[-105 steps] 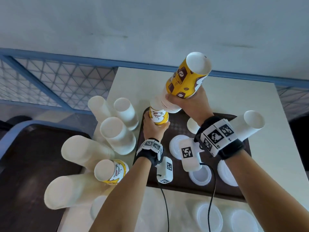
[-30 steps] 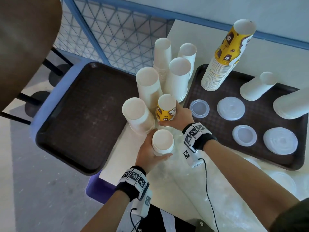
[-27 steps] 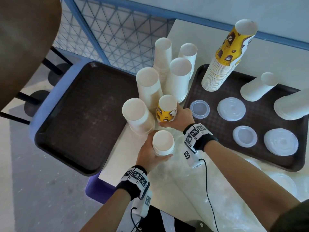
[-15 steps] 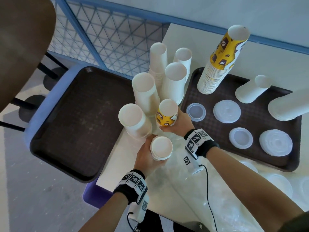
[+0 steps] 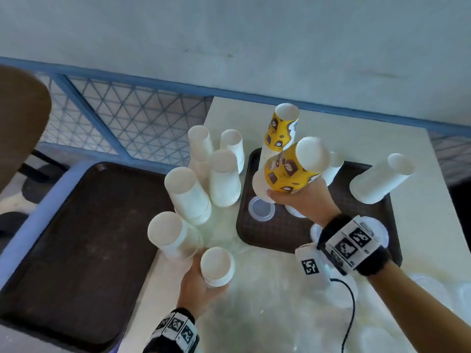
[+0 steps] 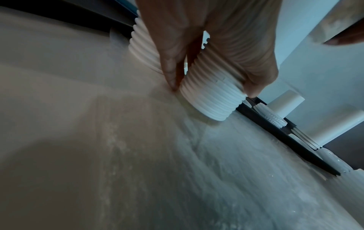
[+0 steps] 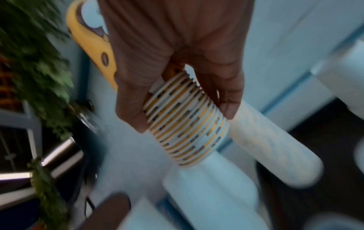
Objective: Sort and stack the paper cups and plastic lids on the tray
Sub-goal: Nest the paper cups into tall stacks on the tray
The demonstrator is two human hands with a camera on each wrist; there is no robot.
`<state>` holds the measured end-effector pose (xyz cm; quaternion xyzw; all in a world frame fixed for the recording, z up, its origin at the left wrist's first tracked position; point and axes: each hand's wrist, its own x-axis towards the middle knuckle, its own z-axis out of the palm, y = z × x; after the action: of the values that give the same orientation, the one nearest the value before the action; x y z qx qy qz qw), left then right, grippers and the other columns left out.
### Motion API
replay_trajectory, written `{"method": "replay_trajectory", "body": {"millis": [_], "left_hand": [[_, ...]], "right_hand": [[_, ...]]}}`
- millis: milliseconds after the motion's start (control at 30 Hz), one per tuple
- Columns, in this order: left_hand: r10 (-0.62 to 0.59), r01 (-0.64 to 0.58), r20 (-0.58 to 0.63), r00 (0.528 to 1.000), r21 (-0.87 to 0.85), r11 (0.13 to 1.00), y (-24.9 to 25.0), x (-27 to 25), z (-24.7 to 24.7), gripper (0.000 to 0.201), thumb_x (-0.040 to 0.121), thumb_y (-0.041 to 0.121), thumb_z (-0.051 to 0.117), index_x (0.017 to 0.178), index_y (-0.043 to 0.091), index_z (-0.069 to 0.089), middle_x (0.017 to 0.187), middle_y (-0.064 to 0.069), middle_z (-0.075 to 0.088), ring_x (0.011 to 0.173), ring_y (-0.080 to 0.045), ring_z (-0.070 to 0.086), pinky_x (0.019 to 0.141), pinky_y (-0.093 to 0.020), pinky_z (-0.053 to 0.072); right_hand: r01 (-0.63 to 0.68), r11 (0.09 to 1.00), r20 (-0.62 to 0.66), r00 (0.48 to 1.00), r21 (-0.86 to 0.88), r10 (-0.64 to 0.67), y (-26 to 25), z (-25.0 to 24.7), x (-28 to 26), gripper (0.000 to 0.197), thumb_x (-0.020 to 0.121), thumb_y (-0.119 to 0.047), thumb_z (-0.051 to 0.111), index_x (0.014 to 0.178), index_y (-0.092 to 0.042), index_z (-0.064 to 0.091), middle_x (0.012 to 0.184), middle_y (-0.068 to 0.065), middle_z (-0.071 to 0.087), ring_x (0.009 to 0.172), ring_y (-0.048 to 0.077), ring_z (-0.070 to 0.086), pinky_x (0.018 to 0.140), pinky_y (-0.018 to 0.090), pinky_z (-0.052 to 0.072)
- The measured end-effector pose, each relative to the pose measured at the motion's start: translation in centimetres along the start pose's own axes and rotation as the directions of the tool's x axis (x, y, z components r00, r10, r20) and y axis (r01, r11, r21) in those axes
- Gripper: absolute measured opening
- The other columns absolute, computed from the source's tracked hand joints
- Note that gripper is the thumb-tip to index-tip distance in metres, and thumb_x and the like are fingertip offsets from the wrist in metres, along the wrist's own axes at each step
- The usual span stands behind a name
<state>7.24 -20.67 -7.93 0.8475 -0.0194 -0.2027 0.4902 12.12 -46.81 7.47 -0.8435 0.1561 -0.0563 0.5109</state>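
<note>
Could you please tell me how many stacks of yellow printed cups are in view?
2. The standing stack is upright on the brown tray, near its far-left corner; the right hand grips the tilted stack above that tray. Others could hide behind the hand.

wall (image 5: pixel 229 34): pale grey, blue skirting | railing (image 5: pixel 132 123): blue frame, diamond mesh | tabletop (image 5: pixel 267 301): cream | chair seat (image 5: pixel 20 118): brown, left

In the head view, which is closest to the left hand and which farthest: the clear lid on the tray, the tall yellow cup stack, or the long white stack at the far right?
From the left hand, nearest first:
1. Clear lid, at the tray's near-left corner.
2. Tall yellow cup stack, standing at the tray's back-left.
3. Long white stack, on the tray's far right.
</note>
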Motion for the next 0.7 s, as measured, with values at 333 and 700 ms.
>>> {"method": "replay_trajectory", "body": {"millis": [333, 700], "left_hand": [[-0.046, 0.044, 0.030, 0.998, 0.079, 0.996, -0.3, 1.2, -0.1, 0.071, 0.046, 0.043, 0.080, 0.109, 0.023, 0.055, 0.089, 0.015, 0.067, 0.088, -0.006, 0.063, 0.080, -0.025, 0.048], [-0.026, 0.024, 0.022, 0.999, 0.059, 0.998, 0.9, 0.9, -0.3, 0.081, 0.044, 0.049, 0.073, 0.116, 0.020, 0.052, 0.095, 0.015, 0.062, 0.093, -0.011, 0.061, 0.082, -0.025, 0.047]], "right_hand": [[0.094, 0.992, -0.184, 0.977, -0.082, -0.108, -8.1, -7.6, 10.4, 0.070, 0.060, -0.036, 0.082, 0.121, -0.020, 0.053, 0.116, -0.005, 0.064, 0.104, 0.013, 0.058, 0.096, 0.034, 0.046], [-0.114, 0.981, -0.050, 0.993, -0.156, 0.107, -3.1, -4.1, 13.5, 0.086, 0.048, -0.048, 0.081, 0.123, -0.020, 0.050, 0.119, 0.001, 0.062, 0.110, 0.021, 0.057, 0.094, 0.041, 0.050]]}}
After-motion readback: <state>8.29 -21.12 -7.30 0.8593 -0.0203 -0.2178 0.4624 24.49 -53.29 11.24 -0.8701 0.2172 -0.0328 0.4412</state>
